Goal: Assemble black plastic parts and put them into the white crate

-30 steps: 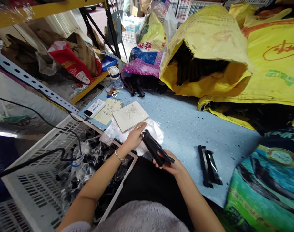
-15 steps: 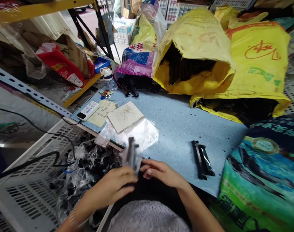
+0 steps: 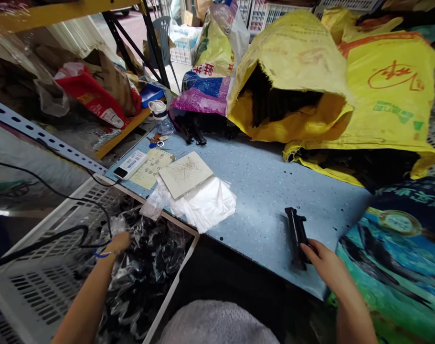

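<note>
My right hand (image 3: 321, 258) is at the right of the blue table (image 3: 260, 191), its thumb and fingers closed on a black plastic part (image 3: 296, 234). A second black part seems to lie against it, partly hidden. My left hand (image 3: 120, 242) is over the white crate (image 3: 45, 282) at the left, above black parts in clear plastic (image 3: 145, 267); its fingers are hidden from view. A stack of clear bags (image 3: 213, 203) lies at the table's front edge, with a beige square board (image 3: 186, 174) on top of its left part.
Behind the table stand open yellow sacks (image 3: 292, 52) and a purple sack (image 3: 203, 98) with black parts inside. A blue-green sack (image 3: 389, 267) is at the right. A bottle (image 3: 162, 117) and a white device (image 3: 131, 165) sit at the left, below a metal shelf. Cables cross the crate.
My left hand has moved left from the table's front edge to over the crate, and the bagged part is no longer seen in it. My right hand has moved right and taken hold of a black part.
</note>
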`<move>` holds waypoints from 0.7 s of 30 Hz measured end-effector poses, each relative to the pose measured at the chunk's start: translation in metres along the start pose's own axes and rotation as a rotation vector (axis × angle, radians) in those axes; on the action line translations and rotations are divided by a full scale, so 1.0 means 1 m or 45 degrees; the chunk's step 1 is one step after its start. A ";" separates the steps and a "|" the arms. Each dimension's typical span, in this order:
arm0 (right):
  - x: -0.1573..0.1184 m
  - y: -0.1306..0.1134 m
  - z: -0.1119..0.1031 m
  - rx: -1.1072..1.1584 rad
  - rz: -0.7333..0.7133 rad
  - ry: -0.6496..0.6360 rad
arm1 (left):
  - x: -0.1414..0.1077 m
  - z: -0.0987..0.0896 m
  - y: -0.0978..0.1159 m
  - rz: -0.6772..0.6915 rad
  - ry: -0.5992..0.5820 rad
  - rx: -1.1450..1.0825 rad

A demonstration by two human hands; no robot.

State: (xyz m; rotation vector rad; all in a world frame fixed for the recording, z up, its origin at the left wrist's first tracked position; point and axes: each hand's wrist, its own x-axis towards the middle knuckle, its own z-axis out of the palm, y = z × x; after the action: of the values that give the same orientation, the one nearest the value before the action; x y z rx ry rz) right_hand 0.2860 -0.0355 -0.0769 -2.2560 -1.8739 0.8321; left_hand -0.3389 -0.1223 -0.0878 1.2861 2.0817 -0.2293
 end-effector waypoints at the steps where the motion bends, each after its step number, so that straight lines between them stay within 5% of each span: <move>1: -0.001 -0.011 0.004 0.198 -0.041 0.005 | -0.001 0.003 0.019 0.068 -0.057 -0.051; 4: 0.000 -0.061 0.024 0.832 -0.140 -0.050 | -0.009 0.022 0.105 0.606 -0.129 -0.402; 7: 0.005 -0.116 0.046 1.277 -0.129 -0.287 | -0.008 0.045 0.204 0.982 0.527 -0.445; 10: 0.011 -0.150 0.054 1.505 -0.137 -0.465 | 0.013 0.053 0.263 1.028 0.729 -0.339; 12: 0.013 -0.159 0.052 1.590 -0.131 -0.558 | 0.030 0.046 0.270 0.938 0.641 -0.530; 17: 0.019 -0.184 0.055 1.761 -0.069 -0.886 | 0.050 0.022 0.246 0.700 0.047 -1.199; 21: 0.032 -0.220 0.078 1.853 -0.072 -0.937 | 0.047 0.020 0.241 0.777 0.111 -1.367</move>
State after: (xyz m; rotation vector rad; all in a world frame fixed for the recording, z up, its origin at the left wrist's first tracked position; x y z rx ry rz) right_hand 0.0593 0.0269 -0.0651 -0.9769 -0.7311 2.1775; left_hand -0.1398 0.0226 -0.0860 1.1169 1.3625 1.0723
